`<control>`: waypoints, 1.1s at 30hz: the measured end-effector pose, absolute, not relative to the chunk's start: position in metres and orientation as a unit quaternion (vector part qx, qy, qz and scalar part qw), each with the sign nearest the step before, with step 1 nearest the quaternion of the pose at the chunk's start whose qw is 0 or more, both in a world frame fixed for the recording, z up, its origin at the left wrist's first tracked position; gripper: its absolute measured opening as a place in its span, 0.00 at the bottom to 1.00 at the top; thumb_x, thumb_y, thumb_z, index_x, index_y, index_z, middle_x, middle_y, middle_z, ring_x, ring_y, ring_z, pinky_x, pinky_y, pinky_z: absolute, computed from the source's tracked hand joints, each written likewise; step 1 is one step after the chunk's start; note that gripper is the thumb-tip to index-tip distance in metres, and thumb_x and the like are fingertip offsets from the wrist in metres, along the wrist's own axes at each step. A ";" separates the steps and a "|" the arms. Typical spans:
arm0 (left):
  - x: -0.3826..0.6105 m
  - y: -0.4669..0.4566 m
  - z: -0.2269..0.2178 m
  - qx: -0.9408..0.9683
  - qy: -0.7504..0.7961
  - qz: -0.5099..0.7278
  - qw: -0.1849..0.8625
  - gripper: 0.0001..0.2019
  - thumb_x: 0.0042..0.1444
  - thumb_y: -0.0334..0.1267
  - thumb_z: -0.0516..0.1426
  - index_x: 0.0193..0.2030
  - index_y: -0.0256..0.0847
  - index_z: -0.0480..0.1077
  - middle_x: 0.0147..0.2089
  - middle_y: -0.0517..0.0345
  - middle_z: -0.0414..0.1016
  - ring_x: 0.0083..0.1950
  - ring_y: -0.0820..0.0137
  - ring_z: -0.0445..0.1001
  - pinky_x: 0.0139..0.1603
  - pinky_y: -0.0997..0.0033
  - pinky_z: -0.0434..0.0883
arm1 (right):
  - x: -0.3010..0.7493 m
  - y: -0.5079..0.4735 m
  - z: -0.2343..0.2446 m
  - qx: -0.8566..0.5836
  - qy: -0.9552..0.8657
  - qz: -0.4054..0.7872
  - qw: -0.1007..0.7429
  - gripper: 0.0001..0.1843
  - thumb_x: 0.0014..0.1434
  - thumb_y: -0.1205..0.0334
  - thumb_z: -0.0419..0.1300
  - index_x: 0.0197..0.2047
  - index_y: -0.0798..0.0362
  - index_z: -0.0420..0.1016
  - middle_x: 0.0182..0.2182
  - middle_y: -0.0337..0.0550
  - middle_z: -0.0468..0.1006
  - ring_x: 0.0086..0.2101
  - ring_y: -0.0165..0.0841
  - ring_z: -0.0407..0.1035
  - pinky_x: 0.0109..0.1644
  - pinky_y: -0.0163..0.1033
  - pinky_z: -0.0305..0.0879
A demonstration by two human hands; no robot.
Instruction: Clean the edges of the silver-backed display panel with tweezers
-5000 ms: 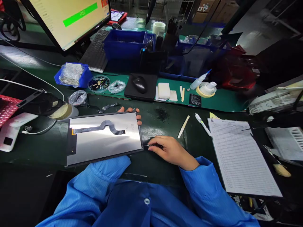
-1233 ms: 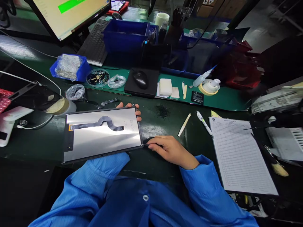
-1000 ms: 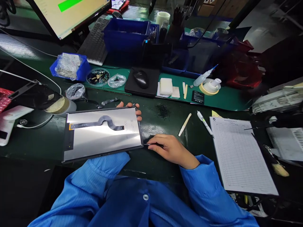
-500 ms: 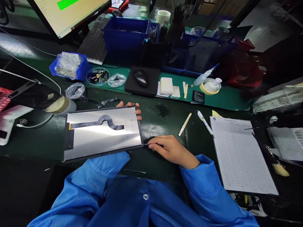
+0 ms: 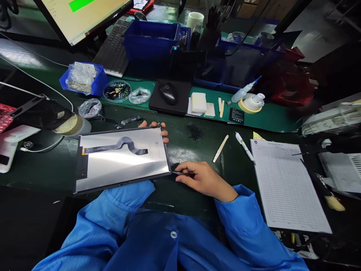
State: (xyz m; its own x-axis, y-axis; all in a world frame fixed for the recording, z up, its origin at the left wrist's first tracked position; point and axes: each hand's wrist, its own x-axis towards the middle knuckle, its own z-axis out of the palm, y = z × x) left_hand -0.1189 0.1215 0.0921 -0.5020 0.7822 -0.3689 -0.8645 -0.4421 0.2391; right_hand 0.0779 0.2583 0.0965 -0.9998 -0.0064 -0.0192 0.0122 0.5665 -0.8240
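A tablet display panel (image 5: 126, 162) lies tilted on my left hand (image 5: 164, 133), its silver back facing up. Fingertips curl over the far edge and right corner; the palm is hidden underneath. Across the silver back runs a dark, curved flex cable (image 5: 124, 142). In my right hand (image 5: 201, 177) is a pair of dark tweezers (image 5: 187, 173), pinched between thumb and fingers. Its thin tip touches the panel's near right corner.
Black scraps (image 5: 194, 132) lie beyond the panel, with a cream stick (image 5: 220, 148) to their right. A white pen (image 5: 244, 147) sits beside a printed form (image 5: 287, 188). Farther back are a mouse (image 5: 168, 93), a blue parts bin (image 5: 97, 81) and a round dish (image 5: 116, 91).
The fingers of my right hand have opened a little, showing more of the tweezers. The panel and my left hand have stayed nearly still.
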 end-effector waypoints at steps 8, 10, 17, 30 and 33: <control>-0.116 0.110 0.109 -0.076 0.212 0.856 0.465 0.30 0.74 0.53 0.35 0.30 0.40 0.68 0.41 0.52 0.73 0.35 0.68 0.68 0.33 0.67 0.66 | 0.075 0.261 0.089 -0.049 0.899 -0.430 -0.058 0.10 0.71 0.56 0.60 0.44 0.49 0.82 0.37 0.43 0.85 0.37 0.35 0.78 0.41 0.38 0.71; -0.119 0.107 0.104 -0.063 0.209 0.857 0.467 0.30 0.74 0.54 0.35 0.31 0.41 0.68 0.42 0.51 0.73 0.36 0.67 0.69 0.33 0.66 0.68 | 0.075 0.262 0.089 -0.053 0.902 -0.425 -0.060 0.12 0.73 0.57 0.57 0.44 0.49 0.82 0.39 0.44 0.85 0.38 0.35 0.79 0.43 0.38 0.71; -0.129 0.103 0.084 0.020 0.224 0.881 0.416 0.20 0.68 0.54 0.52 0.32 0.43 0.71 0.46 0.53 0.73 0.38 0.67 0.72 0.35 0.67 0.73 | 0.075 0.257 0.093 0.067 0.870 -0.489 -0.001 0.06 0.64 0.58 0.68 0.42 0.50 0.82 0.28 0.36 0.80 0.28 0.30 0.74 0.32 0.34 0.65; -0.141 0.103 0.069 0.142 0.259 0.894 0.337 0.19 0.56 0.57 0.63 0.51 0.53 0.78 0.58 0.58 0.77 0.40 0.70 0.70 0.42 0.66 0.72 | 0.065 0.259 0.089 0.116 0.795 -0.595 -0.014 0.17 0.69 0.58 0.57 0.29 0.51 0.78 0.29 0.39 0.81 0.34 0.33 0.74 0.40 0.37 0.67; -0.134 0.118 0.053 0.132 0.263 0.889 0.350 0.17 0.59 0.60 0.60 0.47 0.54 0.78 0.52 0.59 0.81 0.40 0.68 0.73 0.41 0.64 0.72 | 0.064 0.262 0.089 0.139 0.777 -0.613 -0.046 0.18 0.69 0.57 0.58 0.27 0.51 0.77 0.30 0.41 0.82 0.35 0.34 0.74 0.38 0.37 0.67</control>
State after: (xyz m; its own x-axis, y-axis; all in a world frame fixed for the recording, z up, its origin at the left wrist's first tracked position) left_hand -0.1342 0.1183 0.0531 -0.7207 0.6915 0.0497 -0.5529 -0.6166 0.5604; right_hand 0.0640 0.2617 0.0886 -0.9574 0.2714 -0.0988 0.1592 0.2107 -0.9645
